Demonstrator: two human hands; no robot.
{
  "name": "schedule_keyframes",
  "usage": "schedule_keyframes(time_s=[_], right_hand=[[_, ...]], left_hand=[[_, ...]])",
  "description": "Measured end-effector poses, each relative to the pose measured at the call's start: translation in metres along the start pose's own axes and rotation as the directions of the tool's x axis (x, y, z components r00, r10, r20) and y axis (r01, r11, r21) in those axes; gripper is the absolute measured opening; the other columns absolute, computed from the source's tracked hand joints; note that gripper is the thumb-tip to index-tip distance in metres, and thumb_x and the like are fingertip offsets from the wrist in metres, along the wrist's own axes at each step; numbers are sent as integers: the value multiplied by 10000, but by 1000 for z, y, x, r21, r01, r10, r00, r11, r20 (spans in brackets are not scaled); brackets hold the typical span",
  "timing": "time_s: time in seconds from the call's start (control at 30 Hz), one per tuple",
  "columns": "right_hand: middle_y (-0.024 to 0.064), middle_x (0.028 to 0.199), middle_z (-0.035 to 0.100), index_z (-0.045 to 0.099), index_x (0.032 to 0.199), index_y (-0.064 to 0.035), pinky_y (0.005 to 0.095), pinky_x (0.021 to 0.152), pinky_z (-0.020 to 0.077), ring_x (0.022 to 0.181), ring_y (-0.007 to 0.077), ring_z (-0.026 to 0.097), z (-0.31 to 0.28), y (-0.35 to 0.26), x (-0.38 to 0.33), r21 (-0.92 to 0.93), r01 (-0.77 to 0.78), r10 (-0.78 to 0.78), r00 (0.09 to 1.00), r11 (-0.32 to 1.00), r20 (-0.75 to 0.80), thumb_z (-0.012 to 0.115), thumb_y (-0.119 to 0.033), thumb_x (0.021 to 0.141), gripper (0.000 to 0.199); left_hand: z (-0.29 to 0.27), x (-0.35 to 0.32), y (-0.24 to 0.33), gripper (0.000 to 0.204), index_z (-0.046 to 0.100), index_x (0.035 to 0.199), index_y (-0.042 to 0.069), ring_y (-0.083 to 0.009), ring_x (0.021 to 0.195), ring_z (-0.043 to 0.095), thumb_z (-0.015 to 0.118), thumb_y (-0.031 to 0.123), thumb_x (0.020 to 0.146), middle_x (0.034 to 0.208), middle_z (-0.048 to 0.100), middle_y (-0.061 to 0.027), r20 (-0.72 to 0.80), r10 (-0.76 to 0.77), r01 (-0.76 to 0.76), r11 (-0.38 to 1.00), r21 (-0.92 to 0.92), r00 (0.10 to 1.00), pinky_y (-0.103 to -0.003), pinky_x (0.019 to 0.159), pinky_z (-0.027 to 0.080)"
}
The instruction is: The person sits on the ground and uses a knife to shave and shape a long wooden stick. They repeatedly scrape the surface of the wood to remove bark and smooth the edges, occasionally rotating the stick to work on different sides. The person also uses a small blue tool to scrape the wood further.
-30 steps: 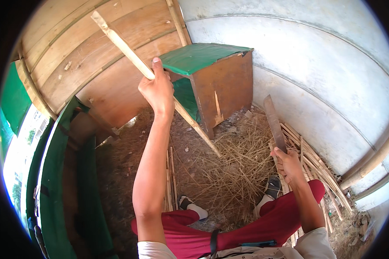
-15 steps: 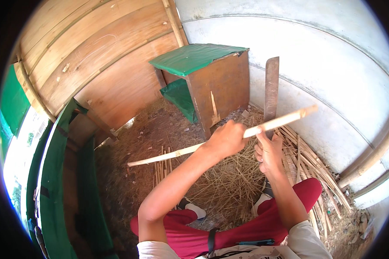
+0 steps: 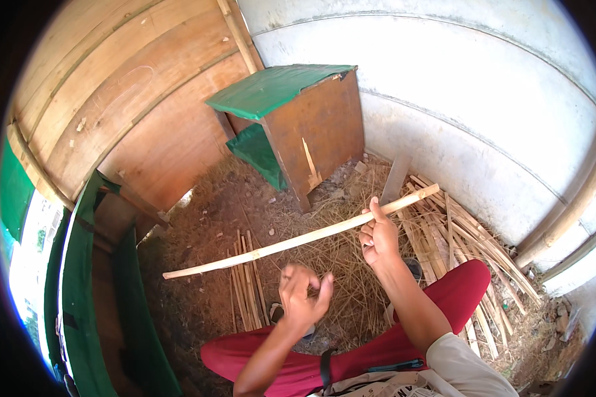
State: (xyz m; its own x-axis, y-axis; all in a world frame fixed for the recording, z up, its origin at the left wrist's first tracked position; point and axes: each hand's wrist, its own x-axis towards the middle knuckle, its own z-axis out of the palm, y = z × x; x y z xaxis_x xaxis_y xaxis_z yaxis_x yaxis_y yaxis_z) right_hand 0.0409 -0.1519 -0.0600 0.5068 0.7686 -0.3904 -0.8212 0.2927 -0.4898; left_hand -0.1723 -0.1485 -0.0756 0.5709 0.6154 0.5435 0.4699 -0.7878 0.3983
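A long pale bamboo strip [image 3: 271, 249] slants across the view, its low end to the left and its high end to the right. My right hand [image 3: 380, 239] is closed on it near the high end, one digit pointing up against it. A flat machete blade [image 3: 396, 177] rises from behind the strip at this same hand; its handle is hidden in the fist. Off the strip and below its middle is my left hand [image 3: 303, 294], empty, with fingers loosely curled and thumb apart. It is slightly blurred.
Bamboo strips [image 3: 473, 241] are piled at right by the white wall [image 3: 457, 79]. A smaller bundle [image 3: 246, 281] lies left of centre on the dirt floor. Straw [image 3: 341, 278] is scattered before my crossed legs. A green-topped wooden cabinet [image 3: 328, 132] stands ahead; green-covered shelving [image 3: 89, 278] stands left.
My left hand has let go of the strip and drawn back toward me. The strip has shifted left and tilted more, and the blade has dropped from upright to leaning away.
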Motion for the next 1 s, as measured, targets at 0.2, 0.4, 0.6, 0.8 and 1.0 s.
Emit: schedule_keyframes(time_s=[0.2,0.4,0.6,0.8,1.0], right_hand=[[-77,611,276,558,928,-28,195,379,212,444,35,229,-21,6,5,27,-106,106,994,994,2,695,-376,939,374],[-101,588,262,587,940,-48,176,354,177,436,13,212,-22,18,16,-92,-308,313,948,947,58,657,-396,960,356],[-93,600,304,586,918,-18,208,367,169,447,27,219,-107,49,39,-485,-423,447,892,766,-71,576,-497,986,484],[77,675,534,611,970,37,345,406,284,429,141,332,-220,97,73,-552,-589,469,807,590,-360,475,-434,1042,496],[201,990,656,553,1197,25,425,589,518,661,306,655,-283,137,93,-941,-205,131,960,-269,-246,476,-390,1026,455]], left_hand=[[12,-33,-105,964,391,1381,-5,-329,1247,498,695,687,781,1304,502,-217,309,-565,279,-142,-950,765,-552,1028,436],[-31,38,-108,452,551,804,95,-227,820,573,607,524,934,809,578,-90,-152,-682,-386,-205,-900,716,-385,749,505],[-82,67,-116,487,262,647,169,-114,569,249,487,319,1052,619,231,13,-337,-643,-377,81,-923,688,-280,515,262],[-54,118,-62,456,289,660,170,-113,563,254,523,310,1025,616,259,41,-419,-686,-46,491,-870,595,-300,548,269],[43,118,-89,503,482,582,135,-131,466,387,508,382,1020,497,426,-1,-444,-601,126,675,-727,664,-299,483,321]])
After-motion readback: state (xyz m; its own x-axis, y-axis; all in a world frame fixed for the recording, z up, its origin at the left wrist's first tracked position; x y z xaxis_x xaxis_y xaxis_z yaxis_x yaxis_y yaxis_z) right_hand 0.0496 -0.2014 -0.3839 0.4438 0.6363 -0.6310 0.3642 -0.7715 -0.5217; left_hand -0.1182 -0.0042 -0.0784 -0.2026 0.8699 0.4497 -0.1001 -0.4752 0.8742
